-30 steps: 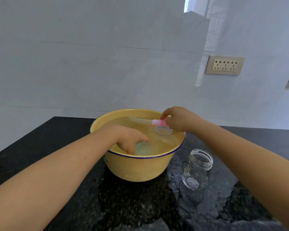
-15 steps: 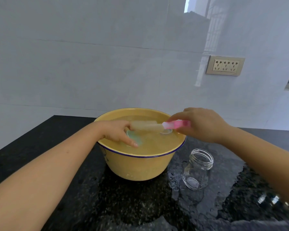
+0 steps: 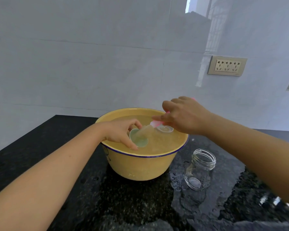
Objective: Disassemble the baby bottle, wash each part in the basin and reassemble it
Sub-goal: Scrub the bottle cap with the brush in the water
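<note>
A yellow basin [image 3: 140, 167] with a blue rim stands on the black counter, full of water. My left hand [image 3: 122, 132] holds a pale green round bottle part [image 3: 140, 140] at the water's surface on the basin's left side. My right hand [image 3: 182, 114] grips the pink handle of a bottle brush [image 3: 154, 124]; its pale bristle end pokes into the green part. A clear round part [image 3: 164, 129] floats under my right hand. The clear glass bottle body [image 3: 199, 169] stands empty on the counter to the right of the basin.
The black speckled counter [image 3: 123, 205] is wet around the bottle body and at the right. A grey tiled wall rises behind, with a socket plate [image 3: 227, 65] at the upper right. A shiny item [image 3: 274, 201] lies blurred at the lower right.
My left hand has lifted the green part from under the water to the surface. My right hand has swung the brush from lying level to pointing down-left into that part.
</note>
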